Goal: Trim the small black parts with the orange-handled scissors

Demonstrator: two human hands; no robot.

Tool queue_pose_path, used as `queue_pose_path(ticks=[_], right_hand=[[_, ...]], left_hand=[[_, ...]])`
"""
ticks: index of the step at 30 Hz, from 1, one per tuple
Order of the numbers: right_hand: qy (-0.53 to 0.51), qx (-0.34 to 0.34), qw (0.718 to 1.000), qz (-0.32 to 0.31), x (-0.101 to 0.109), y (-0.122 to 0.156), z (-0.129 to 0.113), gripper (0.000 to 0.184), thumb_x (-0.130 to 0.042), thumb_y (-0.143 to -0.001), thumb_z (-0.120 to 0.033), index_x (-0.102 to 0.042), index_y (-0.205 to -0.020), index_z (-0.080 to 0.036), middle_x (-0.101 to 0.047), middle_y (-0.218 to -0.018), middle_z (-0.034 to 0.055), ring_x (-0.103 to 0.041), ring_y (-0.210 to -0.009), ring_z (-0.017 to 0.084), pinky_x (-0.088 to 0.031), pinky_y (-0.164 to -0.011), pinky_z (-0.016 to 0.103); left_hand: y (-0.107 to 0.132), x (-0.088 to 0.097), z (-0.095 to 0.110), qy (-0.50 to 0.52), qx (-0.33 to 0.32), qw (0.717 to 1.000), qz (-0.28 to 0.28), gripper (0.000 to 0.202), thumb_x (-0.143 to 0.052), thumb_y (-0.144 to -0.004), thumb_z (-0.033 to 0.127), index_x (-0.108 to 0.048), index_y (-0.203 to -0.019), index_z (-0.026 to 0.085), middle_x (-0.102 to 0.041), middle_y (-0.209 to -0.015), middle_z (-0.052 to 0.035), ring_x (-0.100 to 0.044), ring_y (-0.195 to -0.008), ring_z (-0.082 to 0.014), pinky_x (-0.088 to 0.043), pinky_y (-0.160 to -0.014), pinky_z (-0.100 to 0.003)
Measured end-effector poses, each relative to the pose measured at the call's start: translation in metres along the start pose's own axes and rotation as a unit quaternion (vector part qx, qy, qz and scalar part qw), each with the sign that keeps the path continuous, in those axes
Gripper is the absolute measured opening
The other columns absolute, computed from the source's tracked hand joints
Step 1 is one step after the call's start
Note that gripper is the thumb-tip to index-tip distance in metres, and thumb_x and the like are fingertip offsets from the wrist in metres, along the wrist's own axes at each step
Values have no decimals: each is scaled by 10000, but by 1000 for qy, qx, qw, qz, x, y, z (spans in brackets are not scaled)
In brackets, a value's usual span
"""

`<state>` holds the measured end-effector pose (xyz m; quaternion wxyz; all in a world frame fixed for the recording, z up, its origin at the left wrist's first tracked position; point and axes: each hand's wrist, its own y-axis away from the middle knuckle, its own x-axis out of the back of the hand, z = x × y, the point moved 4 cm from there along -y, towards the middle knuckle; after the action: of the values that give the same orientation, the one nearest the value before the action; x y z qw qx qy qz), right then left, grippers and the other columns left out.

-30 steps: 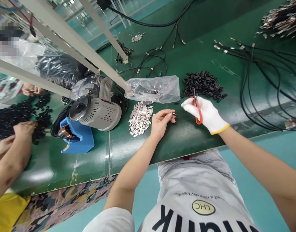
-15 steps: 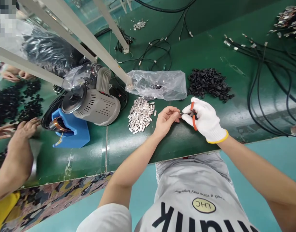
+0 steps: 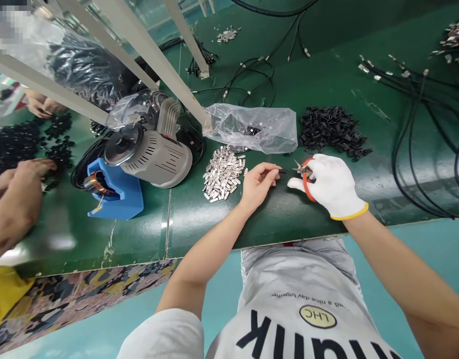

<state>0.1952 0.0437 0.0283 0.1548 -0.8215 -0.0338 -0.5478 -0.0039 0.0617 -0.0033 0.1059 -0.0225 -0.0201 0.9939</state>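
Observation:
My bare left hand (image 3: 258, 185) is closed in a pinch on a small black piece (image 3: 282, 171), whose end pokes out toward the right. My right hand (image 3: 336, 185), in a white glove with a yellow cuff, is wrapped round orange-handled pliers (image 3: 309, 188). Their pointed metal jaws are apart and face the black piece, with a gap between them. Just left of my left hand lies a heap of small silver metal connectors (image 3: 222, 174). A pile of black plastic clips (image 3: 330, 130) sits beyond my right hand.
A clear plastic bag (image 3: 255, 128) lies beyond the connectors, beside a white post. Left stand a grey machine (image 3: 154, 158) and a blue holder (image 3: 128, 197) with a coil. Black cables (image 3: 412, 94) spread at right. Another person's hands (image 3: 23, 184) are over black parts at far left.
My right hand with the pliers has drawn back to the right, away from my left hand, and the jaws have opened. The black piece now shows at my left fingertips. The view has shifted slightly.

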Motion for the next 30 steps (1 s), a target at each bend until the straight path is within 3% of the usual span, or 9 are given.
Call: queue_pose_path(ticks=[8,30], right_hand=[[55,69,996,1,-5,0,-14,553,-546,-915,-685,-719,-897,-160,-606,-737,84,-525,-747,232,-327,-736,359],[94,52,994,-14,-7,3,-20,543,-509,-943,-673,-678,-842,-166,-628,-750,110,-533,-773,253,-309,-727,370]], left_hand=[[2,-6,-1,76,14,997,-7,310,-764,-873,451,-694,-971,165,-739,-776,-29,-632,-578,-88,-510,-582,-227],[5,-7,4,89,-26,996,4,279,-755,-889,429,-679,-966,172,-716,-793,-20,-667,-632,-102,-531,-632,-250]])
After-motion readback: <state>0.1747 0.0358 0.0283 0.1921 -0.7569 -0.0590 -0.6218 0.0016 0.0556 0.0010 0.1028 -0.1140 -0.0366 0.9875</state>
